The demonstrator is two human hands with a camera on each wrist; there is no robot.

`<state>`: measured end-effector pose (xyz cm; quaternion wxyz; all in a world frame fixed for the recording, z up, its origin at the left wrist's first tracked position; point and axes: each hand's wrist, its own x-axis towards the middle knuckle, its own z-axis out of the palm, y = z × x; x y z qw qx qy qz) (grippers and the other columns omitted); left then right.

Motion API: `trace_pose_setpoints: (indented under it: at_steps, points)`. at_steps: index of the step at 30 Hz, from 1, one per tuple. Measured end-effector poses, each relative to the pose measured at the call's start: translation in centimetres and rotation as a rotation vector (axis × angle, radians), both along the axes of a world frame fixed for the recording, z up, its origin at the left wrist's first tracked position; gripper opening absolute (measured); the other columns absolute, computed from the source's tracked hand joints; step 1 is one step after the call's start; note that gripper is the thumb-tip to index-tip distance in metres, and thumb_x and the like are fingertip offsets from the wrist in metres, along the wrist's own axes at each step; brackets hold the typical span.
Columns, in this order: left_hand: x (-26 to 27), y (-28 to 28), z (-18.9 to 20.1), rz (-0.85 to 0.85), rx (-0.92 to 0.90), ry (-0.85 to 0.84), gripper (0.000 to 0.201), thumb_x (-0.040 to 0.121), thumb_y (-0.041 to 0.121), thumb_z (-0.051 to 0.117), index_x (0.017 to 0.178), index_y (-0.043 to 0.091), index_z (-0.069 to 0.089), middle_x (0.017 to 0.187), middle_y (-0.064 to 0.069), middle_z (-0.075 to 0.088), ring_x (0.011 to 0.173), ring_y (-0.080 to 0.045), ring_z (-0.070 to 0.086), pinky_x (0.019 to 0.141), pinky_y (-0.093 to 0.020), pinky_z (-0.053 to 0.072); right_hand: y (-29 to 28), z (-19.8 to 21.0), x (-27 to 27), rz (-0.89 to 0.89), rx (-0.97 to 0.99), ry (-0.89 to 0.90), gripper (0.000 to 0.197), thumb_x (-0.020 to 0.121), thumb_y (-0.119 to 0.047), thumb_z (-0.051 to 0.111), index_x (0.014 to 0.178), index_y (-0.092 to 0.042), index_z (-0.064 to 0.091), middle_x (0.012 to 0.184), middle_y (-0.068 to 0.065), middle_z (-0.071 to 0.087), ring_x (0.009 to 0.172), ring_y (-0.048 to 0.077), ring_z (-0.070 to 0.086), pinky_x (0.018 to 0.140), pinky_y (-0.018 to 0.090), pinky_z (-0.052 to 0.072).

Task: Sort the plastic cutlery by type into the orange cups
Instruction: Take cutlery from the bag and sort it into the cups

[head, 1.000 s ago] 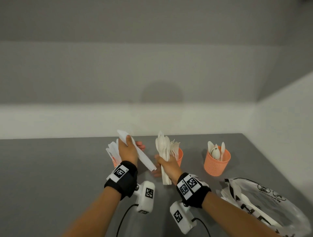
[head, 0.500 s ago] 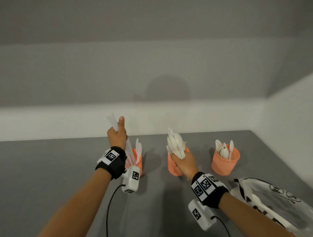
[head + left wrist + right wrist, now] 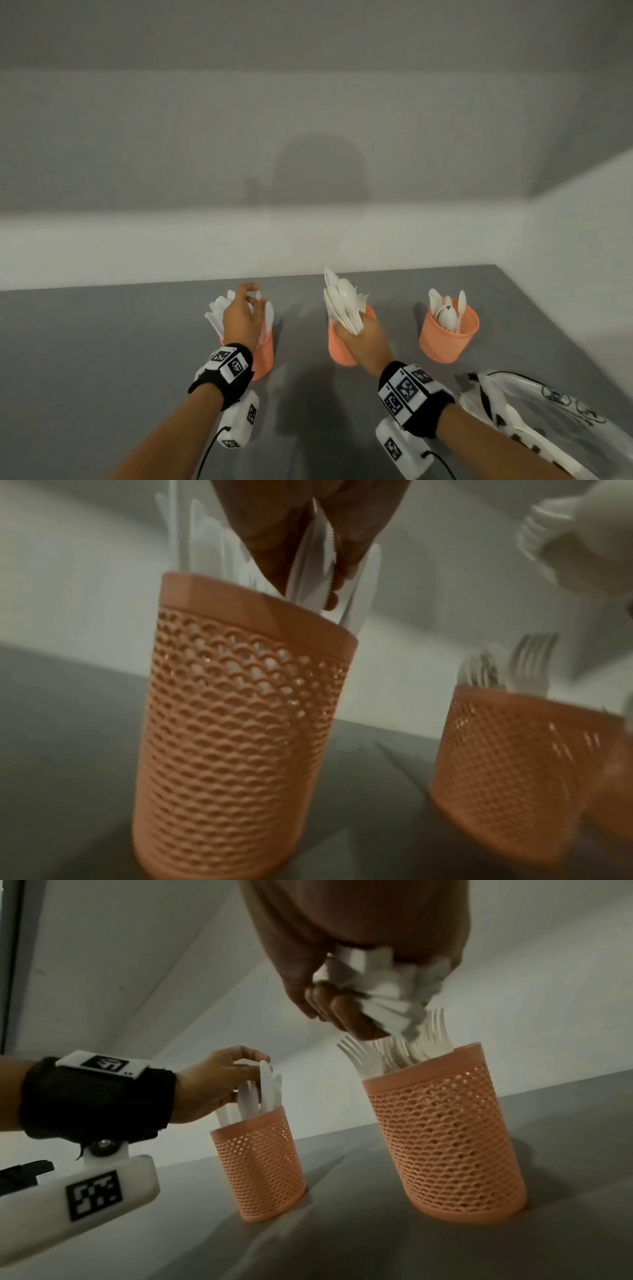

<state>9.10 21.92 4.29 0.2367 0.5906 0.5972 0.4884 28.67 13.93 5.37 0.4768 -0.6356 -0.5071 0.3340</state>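
Three orange mesh cups stand in a row on the grey table. The left cup (image 3: 263, 353) (image 3: 240, 723) holds white knives. My left hand (image 3: 255, 296) (image 3: 308, 569) hovers over it and pinches a serrated knife (image 3: 310, 588) whose lower end is inside the cup. The middle cup (image 3: 339, 349) (image 3: 445, 1145) holds forks (image 3: 377, 1056). Just above its rim my right hand (image 3: 356, 334) (image 3: 359, 1010) grips a bundle of mixed spoons and forks (image 3: 342, 305) by the handles. The right cup (image 3: 445, 339) holds spoons (image 3: 447, 313).
A clear plastic bag (image 3: 548, 421) with more white cutlery lies at the table's right front. A white wall runs behind the cups and along the right side. Bare grey tabletop (image 3: 85, 342) stretches to the left.
My left hand has come down from a raised position onto the left cup, bringing the knife into it. My right hand with the bundle stays near the middle cup.
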Motion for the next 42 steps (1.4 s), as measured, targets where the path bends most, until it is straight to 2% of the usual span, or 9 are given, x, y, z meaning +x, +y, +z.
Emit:
trace_pose_setpoints:
  at_steps: [8,12,16,21,24,28,32,39,42]
  points:
    - [0.1,-1.3,0.1,0.039,0.251,0.534,0.046,0.090,0.030,0.030,0.093,0.006,0.069,0.095,-0.012,0.068,0.094,-0.036,0.056,0.084,-0.042,0.041,-0.7,-0.3,-0.4,-0.006,0.014,-0.078,0.016,0.089,-0.022,0.058,0.104,-0.020,0.062,0.096,0.004,0.063,0.087,0.022,0.060,0.065,0.012,0.041]
    - [3.5,-4.7,3.5,-0.085,0.171,0.017,0.045,0.086,0.044,0.046,0.113,0.011,0.059,0.107,-0.005,0.061,0.100,-0.022,0.054,0.087,-0.030,0.043,-0.7,-0.4,-0.9,-0.045,0.045,-0.204,0.010,0.089,-0.026,0.056,0.099,-0.024,0.058,0.084,-0.005,0.058,0.078,0.015,0.055,0.060,0.010,0.035]
    - [7.3,-7.0,4.4,-0.283,-0.371,-0.492,0.070,0.074,0.039,0.074,0.129,0.018,0.037,0.114,-0.004,0.058,0.106,-0.018,0.058,0.087,-0.027,0.048,-0.9,0.0,-1.7,-0.005,0.027,-0.378,0.025,0.091,-0.027,0.052,0.110,-0.011,0.053,0.086,0.003,0.063,0.081,0.024,0.062,0.070,0.032,0.048]
    - [8.7,-6.9,4.1,-0.197,-0.474,-0.719,0.029,0.069,0.015,0.078,0.089,0.013,0.057,0.091,-0.015,0.067,0.093,-0.036,0.067,0.087,-0.050,0.054,-2.0,0.2,-2.9,0.119,-0.065,-0.470,0.035,0.091,-0.021,0.045,0.125,-0.013,0.040,0.091,0.006,0.064,0.085,0.026,0.064,0.076,0.038,0.052]
    - [8.5,-6.8,4.5,-0.263,-0.485,-0.705,0.017,0.074,0.001,0.070,0.082,0.010,0.058,0.081,-0.013,0.064,0.085,-0.033,0.065,0.086,-0.046,0.054,-2.7,0.7,-2.6,0.191,-0.027,-0.348,0.044,0.089,-0.022,0.054,0.130,-0.012,0.040,0.103,0.007,0.066,0.093,0.022,0.064,0.079,0.032,0.051]
    - [7.2,-6.9,4.9,-0.495,-0.527,-0.676,0.016,0.073,0.004,0.069,0.085,0.004,0.059,0.077,-0.013,0.062,0.075,-0.026,0.063,0.072,-0.036,0.053,-2.9,1.5,-1.4,0.360,-0.244,0.147,0.022,0.084,-0.005,0.061,0.104,-0.008,0.053,0.065,0.006,0.059,0.049,0.014,0.057,0.049,0.027,0.049]
    - [7.0,-7.7,5.5,-0.751,-0.600,-0.619,0.016,0.067,0.012,0.066,0.079,0.002,0.067,0.072,-0.011,0.067,0.070,-0.021,0.066,0.064,-0.028,0.055,-3.7,3.4,-0.7,0.540,-0.436,0.430,0.011,0.090,-0.010,0.055,0.080,-0.009,0.060,0.056,0.003,0.063,0.050,0.014,0.062,0.054,0.025,0.054]
    - [7.1,-7.8,5.6,-0.678,-0.532,-0.587,0.026,0.085,0.013,0.063,0.106,-0.002,0.059,0.093,-0.016,0.066,0.082,-0.023,0.065,0.072,-0.027,0.055,-3.6,2.4,-1.1,0.463,-0.473,0.499,0.020,0.092,-0.025,0.054,0.077,-0.018,0.043,0.042,-0.004,0.038,0.033,0.008,0.036,0.041,0.018,0.037]
    - [7.2,-7.6,6.5,-0.565,-0.415,-0.561,0.007,0.089,0.009,0.057,0.091,0.002,0.057,0.077,-0.007,0.064,0.063,-0.007,0.064,0.057,-0.016,0.053,-3.8,2.2,-0.7,0.440,-0.459,0.495,0.023,0.092,-0.033,0.056,0.077,-0.019,0.044,0.043,-0.006,0.036,0.035,0.006,0.032,0.038,0.017,0.031]
